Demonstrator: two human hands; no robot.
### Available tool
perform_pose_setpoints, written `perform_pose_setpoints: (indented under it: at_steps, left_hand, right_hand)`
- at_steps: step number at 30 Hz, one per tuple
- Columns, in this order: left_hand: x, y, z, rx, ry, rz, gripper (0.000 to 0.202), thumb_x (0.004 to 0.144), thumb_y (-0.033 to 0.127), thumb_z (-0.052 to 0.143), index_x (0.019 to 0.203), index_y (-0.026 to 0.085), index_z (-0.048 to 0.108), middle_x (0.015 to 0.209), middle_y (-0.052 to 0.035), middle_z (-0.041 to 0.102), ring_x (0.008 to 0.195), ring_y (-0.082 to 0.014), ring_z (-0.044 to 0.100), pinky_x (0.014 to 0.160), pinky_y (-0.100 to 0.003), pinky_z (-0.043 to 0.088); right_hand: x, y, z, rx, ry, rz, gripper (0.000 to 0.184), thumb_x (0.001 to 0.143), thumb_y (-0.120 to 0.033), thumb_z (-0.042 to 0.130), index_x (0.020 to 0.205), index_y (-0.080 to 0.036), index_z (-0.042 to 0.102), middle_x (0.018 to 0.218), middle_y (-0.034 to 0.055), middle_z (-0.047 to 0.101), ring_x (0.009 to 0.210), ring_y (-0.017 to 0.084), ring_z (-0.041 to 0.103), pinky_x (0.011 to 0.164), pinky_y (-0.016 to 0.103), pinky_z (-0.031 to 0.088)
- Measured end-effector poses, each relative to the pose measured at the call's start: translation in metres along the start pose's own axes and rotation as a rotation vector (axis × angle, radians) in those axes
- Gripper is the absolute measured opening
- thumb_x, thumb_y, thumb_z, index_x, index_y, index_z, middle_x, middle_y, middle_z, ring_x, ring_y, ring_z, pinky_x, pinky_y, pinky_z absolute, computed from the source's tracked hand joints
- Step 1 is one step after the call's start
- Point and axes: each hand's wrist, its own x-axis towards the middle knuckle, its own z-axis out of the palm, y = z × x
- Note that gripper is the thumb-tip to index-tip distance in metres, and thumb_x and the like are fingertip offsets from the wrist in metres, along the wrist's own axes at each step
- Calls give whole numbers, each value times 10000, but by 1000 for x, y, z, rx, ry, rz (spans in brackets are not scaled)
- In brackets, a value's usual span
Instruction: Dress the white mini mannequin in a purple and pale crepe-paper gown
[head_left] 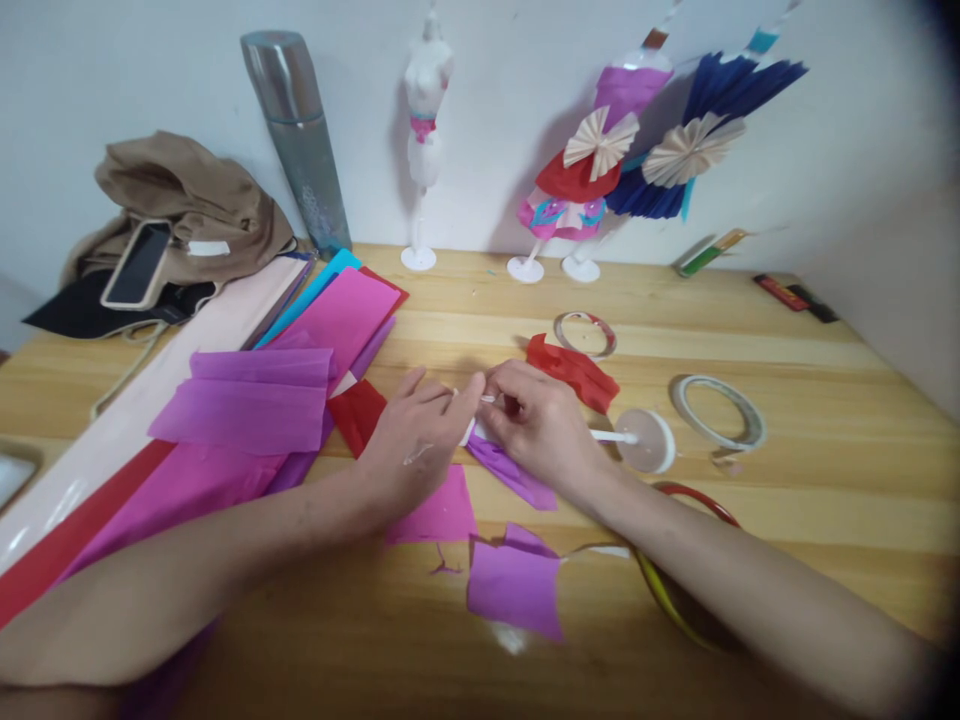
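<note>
My left hand (415, 432) and my right hand (538, 424) meet at the middle of the wooden table (810, 520). Both are closed, pinching a small white mannequin (630, 438) that lies on its side, its round base pointing right. A purple paper strip (514, 475) is wrapped at the mannequin under my right hand. A loose purple paper piece (516, 585) and a pink piece (439, 515) lie near my wrists. A crumpled red paper piece (574, 372) lies just beyond my right hand.
Stacked crepe paper sheets (255, 400) in purple, pink, red and blue cover the left. Tape rolls (718, 412) (586, 334) lie right of the hands. Three dressed mannequins (424, 130) (577, 170) (675, 150) stand by the wall, with a metal flask (300, 140), a bag and phone (139, 262).
</note>
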Motion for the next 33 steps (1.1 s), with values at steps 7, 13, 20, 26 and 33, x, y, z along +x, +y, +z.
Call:
perform_pose_setpoints:
  at_steps: [7, 13, 20, 26, 33]
  left_hand:
    - [0, 1, -2, 33, 121, 66, 404, 880, 24, 389, 1272, 51, 482, 778, -39, 686, 778, -181, 638, 982, -467, 498]
    - [-1, 1, -5, -1, 131, 74, 440, 873, 1, 343, 1278, 90, 490, 781, -37, 683, 787, -170, 644, 982, -458, 499]
    - [-1, -2, 1, -64, 165, 50, 427, 860, 8, 378, 1251, 95, 530, 733, -19, 651, 744, -168, 625, 973, -432, 498]
    - [0, -1, 1, -104, 130, -18, 390, 890, 70, 415, 1257, 119, 536, 814, -30, 680, 795, -169, 637, 963, -410, 503]
    - [3, 3, -3, -122, 90, -48, 354, 875, 38, 407, 1192, 103, 552, 750, -37, 671, 772, -185, 629, 920, -398, 519]
  right_hand:
    - [3, 3, 2, -57, 10, 42, 208, 740, -110, 533, 624, -210, 392, 575, -33, 461, 532, 109, 395, 539, 247, 289]
    - [8, 2, 1, -41, -36, 127, 198, 736, -133, 518, 593, -208, 403, 532, -43, 425, 494, 100, 367, 521, 246, 260]
    - [11, 2, 1, -24, -61, 160, 185, 725, -130, 522, 589, -205, 421, 527, -42, 445, 490, 102, 392, 516, 246, 258]
    - [11, 1, 0, -10, -67, 183, 175, 720, -125, 532, 590, -204, 446, 520, -45, 442, 488, 102, 387, 517, 249, 254]
    - [11, 2, 1, -14, -39, 149, 175, 732, -123, 551, 609, -203, 456, 557, -33, 477, 506, 103, 395, 532, 249, 268]
